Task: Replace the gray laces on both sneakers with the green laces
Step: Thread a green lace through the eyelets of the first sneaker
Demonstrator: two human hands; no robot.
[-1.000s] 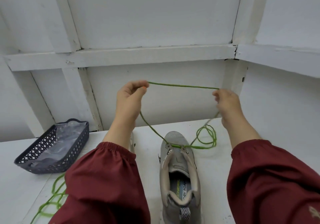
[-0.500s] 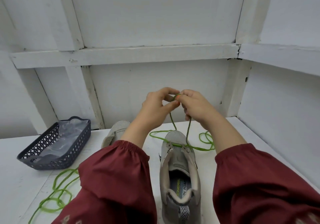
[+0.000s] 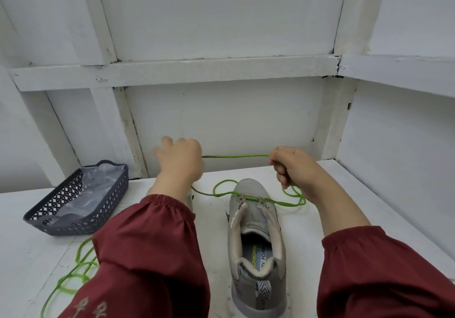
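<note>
White panelled walls (image 3: 221, 17), horizontal timber rail (image 3: 172, 70) across them, corner at right, white tabletop (image 3: 22, 268), soft even light

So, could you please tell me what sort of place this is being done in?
Likely a plain indoor work corner: a white tabletop, white-painted walls with battens meeting at the right, and a dark mesh basket near the sneaker.
</note>
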